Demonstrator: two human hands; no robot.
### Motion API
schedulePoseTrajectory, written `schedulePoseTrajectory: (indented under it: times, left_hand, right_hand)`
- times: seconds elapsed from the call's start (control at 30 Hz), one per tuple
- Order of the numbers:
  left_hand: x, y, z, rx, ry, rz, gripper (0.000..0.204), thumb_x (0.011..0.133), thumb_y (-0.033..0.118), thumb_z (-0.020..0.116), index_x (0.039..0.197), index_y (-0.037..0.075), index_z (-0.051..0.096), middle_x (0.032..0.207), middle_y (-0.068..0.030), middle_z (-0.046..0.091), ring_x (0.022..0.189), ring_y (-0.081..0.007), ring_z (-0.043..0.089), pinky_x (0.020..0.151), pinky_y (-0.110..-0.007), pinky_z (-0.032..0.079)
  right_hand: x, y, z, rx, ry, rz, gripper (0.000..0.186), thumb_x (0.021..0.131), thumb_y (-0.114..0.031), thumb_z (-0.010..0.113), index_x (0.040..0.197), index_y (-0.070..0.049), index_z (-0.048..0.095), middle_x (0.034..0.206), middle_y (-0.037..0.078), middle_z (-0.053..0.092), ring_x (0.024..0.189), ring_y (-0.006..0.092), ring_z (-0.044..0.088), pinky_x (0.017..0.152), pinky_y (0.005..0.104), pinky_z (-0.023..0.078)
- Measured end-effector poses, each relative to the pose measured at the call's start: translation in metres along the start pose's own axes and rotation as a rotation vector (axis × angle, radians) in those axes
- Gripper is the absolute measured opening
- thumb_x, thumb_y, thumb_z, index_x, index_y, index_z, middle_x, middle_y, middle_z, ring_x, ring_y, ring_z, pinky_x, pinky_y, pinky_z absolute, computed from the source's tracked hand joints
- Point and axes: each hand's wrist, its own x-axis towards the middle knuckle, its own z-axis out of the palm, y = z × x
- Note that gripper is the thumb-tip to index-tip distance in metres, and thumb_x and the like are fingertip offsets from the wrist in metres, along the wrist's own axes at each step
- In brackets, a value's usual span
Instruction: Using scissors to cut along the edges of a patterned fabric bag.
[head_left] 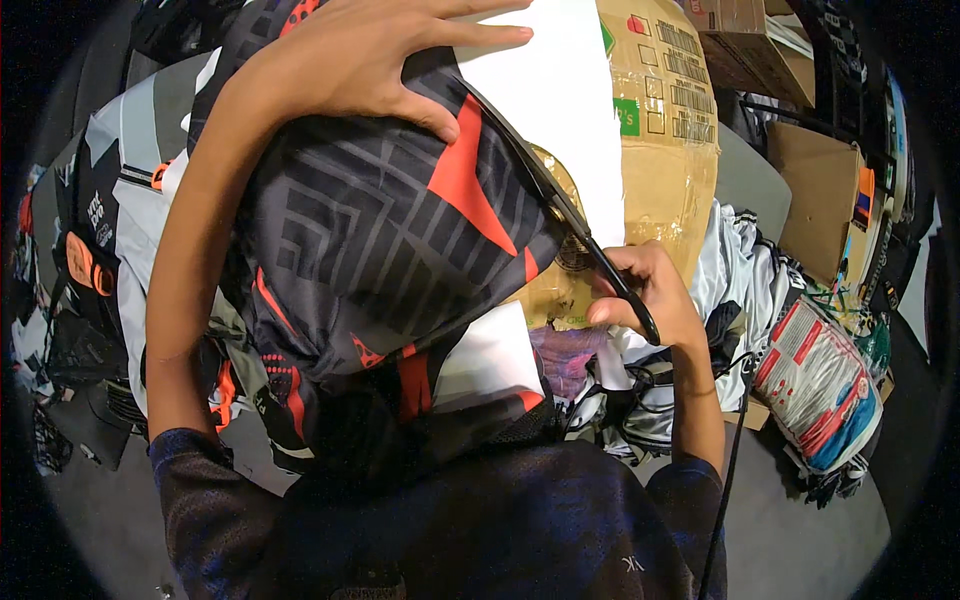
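Note:
Black fabric (340,220) with grey line patterns and red patches is spread over my front. My left hand (375,55) presses on its upper part, fingers spread, the fingertips reaching a white sheet (560,75). A pair of long black scissors (590,240) lies slantwise along the fabric's right edge. My right hand (655,290) is closed around the handle end. The blades point up and left between the fabric and the white sheet; the lower handle loop is partly hidden.
Under the sheet stands a taped brown carton (670,190). More cartons (815,195) stand at the right, above a plastic-wrapped bundle (820,385). White and black garments (740,270) are heaped beside it. At the left lie grey and white garments (140,190). A black cable (735,470) hangs at lower right.

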Motion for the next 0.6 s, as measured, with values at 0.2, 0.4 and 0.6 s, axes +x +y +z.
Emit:
schedulePoseTrajectory:
  times: [0.2,0.4,0.6]
  left_hand:
    - [-0.001,0.008,-0.009,0.059,-0.085,-0.045,0.093,0.073,0.074,0.06,0.146,0.018,0.044,0.156,-0.0052,0.033,0.145,-0.0357,0.024,0.119,-0.054,0.011]
    - [-0.004,0.012,-0.013,0.101,-0.085,-0.06,0.091,0.075,0.073,0.059,0.145,0.016,0.045,0.156,-0.006,0.033,0.144,-0.0362,0.026,0.12,-0.052,0.012]
    - [-0.008,0.007,0.0,0.071,0.021,-0.027,0.09,0.077,0.072,0.059,0.145,0.015,0.045,0.156,-0.0078,0.034,0.143,-0.0366,0.027,0.12,-0.052,0.012]
  right_hand:
    - [-0.002,0.002,0.002,-0.008,0.023,0.053,0.051,0.068,-0.035,0.087,0.059,-0.012,0.042,0.055,-0.006,0.036,0.05,0.008,0.027,0.048,0.0226,0.021]
    - [-0.002,-0.001,0.004,0.01,0.02,0.048,0.049,0.07,-0.031,0.086,0.058,-0.012,0.042,0.054,-0.006,0.035,0.05,0.0071,0.027,0.046,0.0227,0.02]
    - [-0.003,-0.006,0.006,0.022,0.027,0.09,0.048,0.069,-0.032,0.084,0.059,-0.011,0.042,0.056,-0.005,0.035,0.051,0.0085,0.026,0.048,0.0226,0.021]
